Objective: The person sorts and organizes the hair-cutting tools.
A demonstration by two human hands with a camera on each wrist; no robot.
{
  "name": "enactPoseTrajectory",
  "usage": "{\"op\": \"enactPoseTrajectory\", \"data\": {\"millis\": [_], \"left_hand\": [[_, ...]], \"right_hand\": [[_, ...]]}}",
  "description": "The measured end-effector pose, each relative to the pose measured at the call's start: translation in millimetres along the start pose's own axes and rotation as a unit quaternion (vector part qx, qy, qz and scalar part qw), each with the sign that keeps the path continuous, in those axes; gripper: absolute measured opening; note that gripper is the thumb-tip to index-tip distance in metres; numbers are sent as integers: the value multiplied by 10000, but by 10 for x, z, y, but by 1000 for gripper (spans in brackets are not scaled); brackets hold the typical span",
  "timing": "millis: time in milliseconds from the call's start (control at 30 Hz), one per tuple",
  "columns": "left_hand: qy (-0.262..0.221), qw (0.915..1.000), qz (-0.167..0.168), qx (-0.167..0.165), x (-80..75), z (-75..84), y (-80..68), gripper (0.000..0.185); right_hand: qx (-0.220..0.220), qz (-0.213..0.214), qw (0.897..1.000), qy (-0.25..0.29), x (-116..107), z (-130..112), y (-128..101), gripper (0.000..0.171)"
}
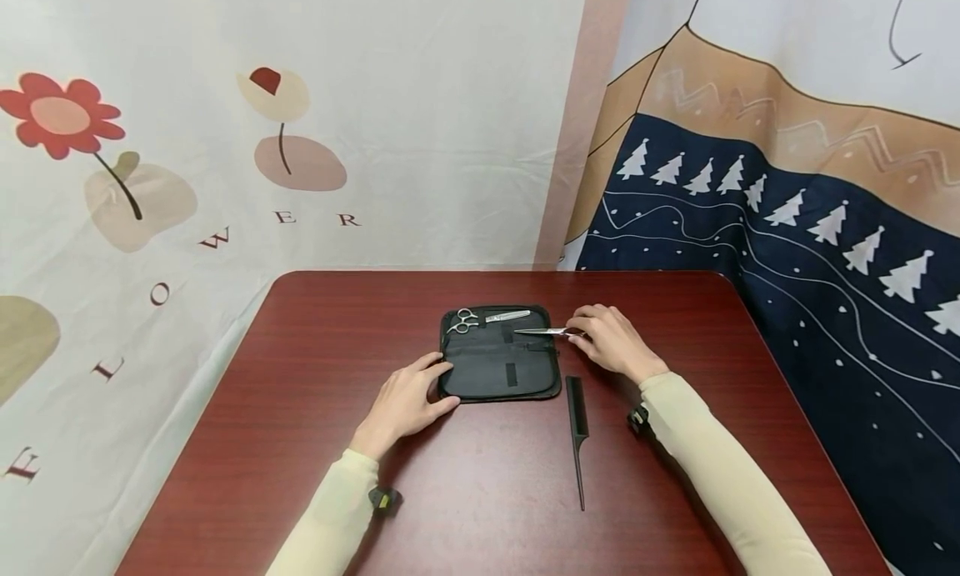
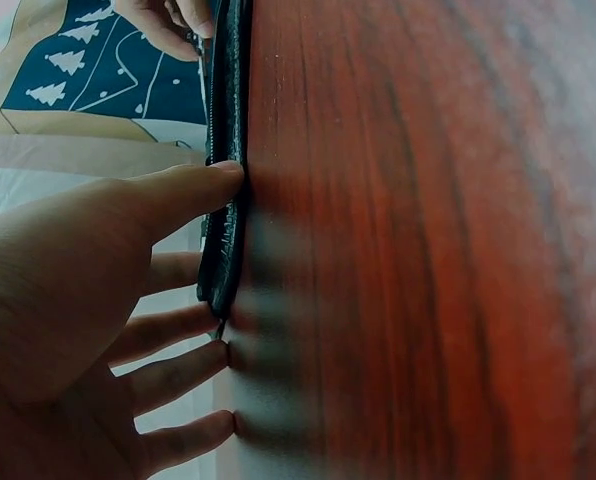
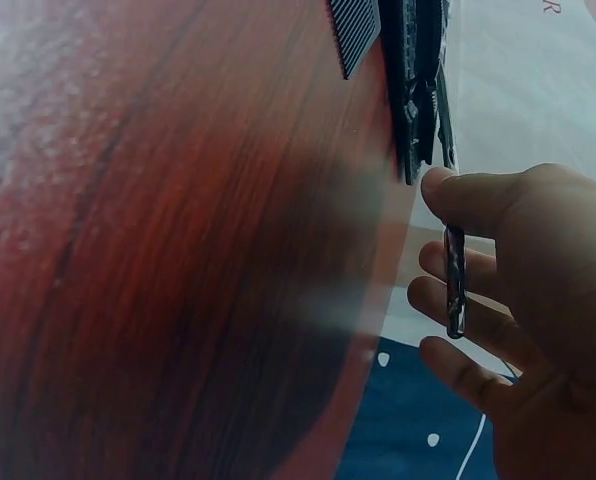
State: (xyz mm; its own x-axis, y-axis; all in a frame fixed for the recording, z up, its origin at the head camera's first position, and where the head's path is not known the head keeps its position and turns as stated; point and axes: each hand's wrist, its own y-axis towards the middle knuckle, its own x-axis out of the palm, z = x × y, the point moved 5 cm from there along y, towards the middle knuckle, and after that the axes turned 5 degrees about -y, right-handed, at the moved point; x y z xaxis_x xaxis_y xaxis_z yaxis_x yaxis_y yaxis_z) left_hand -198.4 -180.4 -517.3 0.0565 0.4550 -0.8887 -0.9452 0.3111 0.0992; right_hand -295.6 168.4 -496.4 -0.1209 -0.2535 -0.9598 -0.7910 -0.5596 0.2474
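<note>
Steel glints in the right hand (image 1: 615,341), whose fingers pinch the handle end of a slim pair of silver scissors (image 1: 542,332). The blades lie flat across the upper right of an open black zip-up fabric case (image 1: 498,366), long axis left to right, tips pointing left. The left hand (image 1: 405,403), fingers straight, presses the case's left edge to the dark red wooden tabletop (image 1: 315,409). Thinning shears with ringed silver handles (image 1: 487,318) already sit in the case; a black tail comb (image 1: 577,430) remains outside, likely last.
</note>
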Motion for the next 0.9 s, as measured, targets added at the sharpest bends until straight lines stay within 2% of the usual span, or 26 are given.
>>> {"op": "enactPoseTrajectory", "data": {"millis": [233,467,900], "left_hand": [[-15,10000,-4,-12,9,-4,4,62],[-12,10000,33,0,10,0,2,61],[-19,9999,-97,-95,0,-2,5,62]], "right_hand": [[0,-211,9997,128,52,-10,74,25],[-194,-136,9994,258,91,-64,143,25],[-464,-51,9985,294,144,-180,285,20]]}}
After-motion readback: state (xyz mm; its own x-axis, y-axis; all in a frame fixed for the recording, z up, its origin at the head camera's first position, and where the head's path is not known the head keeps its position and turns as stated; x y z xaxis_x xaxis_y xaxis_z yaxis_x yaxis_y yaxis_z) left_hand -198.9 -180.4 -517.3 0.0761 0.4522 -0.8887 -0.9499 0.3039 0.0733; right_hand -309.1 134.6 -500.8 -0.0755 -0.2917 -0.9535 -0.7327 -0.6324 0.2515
